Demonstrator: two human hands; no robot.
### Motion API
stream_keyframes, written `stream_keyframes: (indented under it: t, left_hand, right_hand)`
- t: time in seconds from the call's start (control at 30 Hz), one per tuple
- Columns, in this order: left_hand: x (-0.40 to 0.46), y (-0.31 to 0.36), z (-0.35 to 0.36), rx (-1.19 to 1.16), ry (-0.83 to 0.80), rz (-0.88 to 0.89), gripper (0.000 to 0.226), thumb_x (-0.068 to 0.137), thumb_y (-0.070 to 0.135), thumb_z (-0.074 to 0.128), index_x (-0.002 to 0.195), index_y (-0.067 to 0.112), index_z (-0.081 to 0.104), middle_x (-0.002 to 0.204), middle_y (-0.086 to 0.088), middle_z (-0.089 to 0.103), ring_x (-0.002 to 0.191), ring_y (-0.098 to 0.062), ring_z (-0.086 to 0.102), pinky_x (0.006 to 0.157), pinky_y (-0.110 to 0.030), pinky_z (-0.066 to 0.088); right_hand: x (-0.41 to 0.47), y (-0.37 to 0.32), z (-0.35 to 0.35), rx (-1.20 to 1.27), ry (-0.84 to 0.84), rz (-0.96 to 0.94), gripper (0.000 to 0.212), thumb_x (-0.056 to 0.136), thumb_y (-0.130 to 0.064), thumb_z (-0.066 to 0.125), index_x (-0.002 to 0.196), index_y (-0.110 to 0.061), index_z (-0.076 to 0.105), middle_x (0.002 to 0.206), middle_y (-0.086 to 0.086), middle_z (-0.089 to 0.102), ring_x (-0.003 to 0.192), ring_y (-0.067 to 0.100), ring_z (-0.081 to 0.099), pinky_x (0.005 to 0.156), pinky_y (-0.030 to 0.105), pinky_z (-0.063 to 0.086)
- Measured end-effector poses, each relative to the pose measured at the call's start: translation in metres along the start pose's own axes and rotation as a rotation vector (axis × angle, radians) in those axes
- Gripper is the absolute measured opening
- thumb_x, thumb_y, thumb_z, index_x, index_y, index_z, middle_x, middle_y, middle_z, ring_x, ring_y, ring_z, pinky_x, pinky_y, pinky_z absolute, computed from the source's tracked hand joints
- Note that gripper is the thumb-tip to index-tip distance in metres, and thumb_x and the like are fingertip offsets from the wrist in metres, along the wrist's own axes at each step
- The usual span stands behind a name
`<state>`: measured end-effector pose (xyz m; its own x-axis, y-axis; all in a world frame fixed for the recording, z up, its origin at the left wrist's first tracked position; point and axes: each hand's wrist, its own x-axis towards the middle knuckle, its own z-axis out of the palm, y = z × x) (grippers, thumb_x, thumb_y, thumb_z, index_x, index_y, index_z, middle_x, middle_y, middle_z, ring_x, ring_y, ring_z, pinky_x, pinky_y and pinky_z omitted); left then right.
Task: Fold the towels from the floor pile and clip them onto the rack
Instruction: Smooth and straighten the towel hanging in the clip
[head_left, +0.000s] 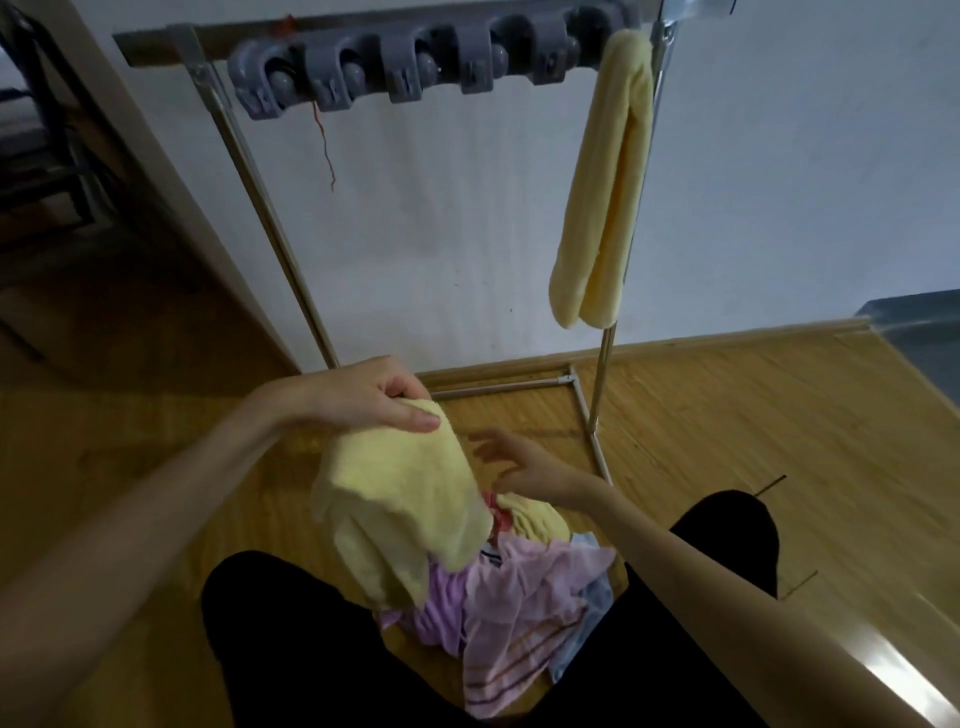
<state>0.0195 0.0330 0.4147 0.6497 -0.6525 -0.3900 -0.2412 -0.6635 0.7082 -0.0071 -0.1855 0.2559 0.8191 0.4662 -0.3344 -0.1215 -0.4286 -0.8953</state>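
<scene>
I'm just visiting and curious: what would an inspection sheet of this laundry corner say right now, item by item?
Surface: wooden floor, glossy, with a bright reflection at lower right.
Job's things: yellow towel lifted above the towel pile of pink, purple, blue and yellow cloth; folded yellow towel hanging at the right end of the rack; grey clips along its top bar, the others empty.
Clutter: nothing seen beyond the pile.
Hands: left hand grips the lifted towel's top; right hand open, fingers spread beside it, holding nothing.
Cables: none seen; a red thread dangles from the clips.
Surroundings: white wall behind, dark doorway at left.
</scene>
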Motion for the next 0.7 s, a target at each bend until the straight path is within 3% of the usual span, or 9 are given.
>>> stream_keyframes:
  t: [0.1, 0.23, 0.4, 0.53, 0.63, 0.7]
  left_hand:
    - [-0.001, 0.003, 0.004, -0.048, -0.041, 0.003, 0.018, 0.090, 0.022, 0.060, 0.078, 0.015, 0.071, 0.066, 0.011, 0.063, 0.061, -0.002, 0.059, 0.053, -0.013, 0.041]
    - [-0.001, 0.004, 0.004, -0.103, -0.034, 0.023, 0.020, 0.086, 0.029, 0.060, 0.084, 0.012, 0.071, 0.073, 0.005, 0.066, 0.067, -0.010, 0.063, 0.056, -0.016, 0.045]
    - [0.002, 0.000, 0.003, -0.121, 0.007, 0.017, 0.023, 0.089, 0.024, 0.060, 0.097, 0.007, 0.072, 0.083, -0.003, 0.070, 0.074, -0.012, 0.066, 0.060, -0.018, 0.048]
    - [0.001, -0.013, 0.000, -0.050, 0.058, 0.032, 0.040, 0.086, 0.046, 0.060, 0.091, 0.008, 0.071, 0.077, -0.006, 0.063, 0.068, -0.014, 0.059, 0.057, -0.020, 0.041]
    - [-0.005, -0.022, -0.001, 0.000, 0.059, 0.045, 0.055, 0.072, 0.063, 0.065, 0.088, 0.011, 0.071, 0.075, -0.006, 0.063, 0.067, -0.015, 0.059, 0.055, -0.020, 0.040]
    - [-0.009, -0.026, -0.003, 0.011, 0.053, 0.058, 0.051, 0.070, 0.060, 0.068, 0.088, 0.012, 0.072, 0.077, -0.007, 0.066, 0.068, -0.018, 0.062, 0.055, -0.020, 0.042]
  right_hand:
    - [-0.007, -0.034, -0.004, 0.327, -0.134, -0.092, 0.070, 0.070, 0.012, 0.049, 0.136, -0.011, 0.045, 0.134, 0.007, 0.052, 0.130, 0.020, 0.045, 0.104, 0.038, 0.042]
    - [-0.012, -0.064, -0.008, 0.334, -0.399, -0.218, 0.048, 0.082, 0.016, 0.051, 0.128, 0.003, 0.048, 0.124, 0.015, 0.057, 0.120, 0.033, 0.053, 0.103, 0.044, 0.043]
    - [-0.011, -0.068, -0.013, 0.235, -0.301, -0.182, 0.024, 0.087, -0.011, 0.068, 0.107, 0.001, 0.065, 0.111, 0.019, 0.065, 0.106, 0.036, 0.061, 0.099, 0.052, 0.044]
    - [-0.024, -0.073, -0.033, 0.203, -0.194, -0.192, 0.016, 0.087, -0.021, 0.067, 0.084, -0.005, 0.070, 0.084, 0.003, 0.068, 0.081, 0.016, 0.064, 0.078, 0.033, 0.050]
    - [-0.035, -0.081, -0.049, 0.125, -0.152, -0.213, 0.029, 0.091, -0.017, 0.063, 0.064, -0.007, 0.060, 0.056, -0.006, 0.053, 0.051, 0.006, 0.048, 0.052, 0.016, 0.036]
    - [-0.040, -0.084, -0.059, 0.080, -0.130, -0.211, 0.036, 0.092, -0.015, 0.062, 0.058, -0.007, 0.055, 0.049, -0.009, 0.046, 0.044, 0.003, 0.040, 0.047, 0.014, 0.030]
